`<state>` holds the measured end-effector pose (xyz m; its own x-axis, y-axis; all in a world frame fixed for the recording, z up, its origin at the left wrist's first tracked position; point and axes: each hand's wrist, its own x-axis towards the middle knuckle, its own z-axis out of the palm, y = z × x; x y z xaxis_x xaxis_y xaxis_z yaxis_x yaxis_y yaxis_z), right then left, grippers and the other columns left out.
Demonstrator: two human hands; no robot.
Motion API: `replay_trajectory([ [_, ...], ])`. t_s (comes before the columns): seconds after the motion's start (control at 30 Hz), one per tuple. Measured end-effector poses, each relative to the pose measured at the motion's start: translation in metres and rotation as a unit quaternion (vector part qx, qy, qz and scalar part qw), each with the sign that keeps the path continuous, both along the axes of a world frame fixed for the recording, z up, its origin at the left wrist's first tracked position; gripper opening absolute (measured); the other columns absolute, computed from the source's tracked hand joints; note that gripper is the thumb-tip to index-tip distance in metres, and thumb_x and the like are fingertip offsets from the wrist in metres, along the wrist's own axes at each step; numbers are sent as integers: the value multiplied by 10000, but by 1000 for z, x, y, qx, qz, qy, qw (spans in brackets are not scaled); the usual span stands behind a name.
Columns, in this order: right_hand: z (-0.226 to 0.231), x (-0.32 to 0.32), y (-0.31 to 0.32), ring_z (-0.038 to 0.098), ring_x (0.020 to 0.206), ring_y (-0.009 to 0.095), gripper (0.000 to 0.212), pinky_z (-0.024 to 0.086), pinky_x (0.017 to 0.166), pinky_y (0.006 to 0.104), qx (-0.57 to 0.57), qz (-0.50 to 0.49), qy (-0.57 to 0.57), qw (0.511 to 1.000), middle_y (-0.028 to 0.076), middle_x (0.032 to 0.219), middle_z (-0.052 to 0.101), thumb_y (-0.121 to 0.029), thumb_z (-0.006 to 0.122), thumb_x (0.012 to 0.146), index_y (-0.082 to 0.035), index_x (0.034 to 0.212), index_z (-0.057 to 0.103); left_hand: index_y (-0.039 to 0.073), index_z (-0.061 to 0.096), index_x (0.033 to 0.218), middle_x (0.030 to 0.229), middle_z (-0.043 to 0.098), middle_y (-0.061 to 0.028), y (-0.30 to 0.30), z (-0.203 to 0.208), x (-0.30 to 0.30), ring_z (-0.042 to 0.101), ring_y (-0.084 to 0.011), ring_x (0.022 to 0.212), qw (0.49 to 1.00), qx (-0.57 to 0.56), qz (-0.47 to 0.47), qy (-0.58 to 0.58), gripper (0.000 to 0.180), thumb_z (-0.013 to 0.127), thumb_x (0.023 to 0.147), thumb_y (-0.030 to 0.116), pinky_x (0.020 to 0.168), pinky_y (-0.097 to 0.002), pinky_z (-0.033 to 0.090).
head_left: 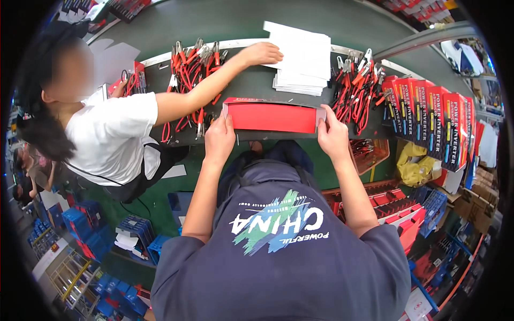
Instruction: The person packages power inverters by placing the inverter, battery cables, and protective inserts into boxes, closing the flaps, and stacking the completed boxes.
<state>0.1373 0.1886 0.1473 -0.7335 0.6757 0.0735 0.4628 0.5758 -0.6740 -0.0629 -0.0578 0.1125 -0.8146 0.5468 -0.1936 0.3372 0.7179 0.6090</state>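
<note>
Between my hands, at the near edge of the dark workbench, is a long red cardboard box (pixel 272 117) with whitish end flaps. My left hand (pixel 219 138) grips its left end, thumb along the front face and fingers behind. Around the right end, my right hand (pixel 333 132) closes in the same way, thumb at the flap. Beyond the box lies a stack of white paper sheets (pixel 302 59). Bundles of red and black clamp cables flank the stack, one bundle (pixel 187 80) to the left and another (pixel 356 88) to the right.
At my left a co-worker in a white shirt (pixel 107 125) reaches a hand (pixel 261 54) onto the paper stack. A row of printed red and black boxes (pixel 431 120) stands on the right. Below it are a yellow bag (pixel 415 163) and a crate (pixel 368 155) with cables.
</note>
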Motion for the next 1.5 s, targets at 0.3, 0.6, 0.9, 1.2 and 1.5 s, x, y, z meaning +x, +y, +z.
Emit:
replay_trajectory([
  [0.3,-65,18,-26,707,763,282,483,546,713,361,35,-51,92,994,207,923,693,-23,658,928,-108,1398,587,13,625,1267,1208,655,-247,28,49,-45,650,-414,1080,970,178,69,-152,437,577,997,353,936,-429,511],
  [0.6,-30,-4,-2,563,1240,205,808,497,967,383,-499,-155,41,852,179,1358,584,-465,643,977,56,1521,347,49,407,1518,1428,547,-242,9,11,-37,498,-321,1365,949,131,42,-282,593,434,1024,376,1128,-353,348],
  [0.9,-33,-8,5,615,1084,104,450,513,864,328,-484,-87,51,869,27,1227,666,-331,611,1009,-41,1353,593,26,319,1559,1514,472,-205,-8,-26,-38,453,-232,1399,933,247,-49,-256,636,555,1022,271,1142,-327,329],
  [1.2,-82,14,-9,498,1311,222,621,353,1113,325,-283,-49,122,950,176,1422,527,-252,657,992,35,1492,427,-15,236,1577,1579,375,-123,-7,-51,-14,362,-204,1451,848,394,-3,-355,695,579,1015,207,1179,-323,276],
  [1.5,-73,36,1,590,1181,156,705,476,989,294,-388,-14,27,921,127,1319,636,-399,706,953,51,1447,479,-17,291,1549,1452,513,-141,-41,-68,2,493,-246,1350,803,403,83,-431,808,726,908,213,1134,-374,367],
])
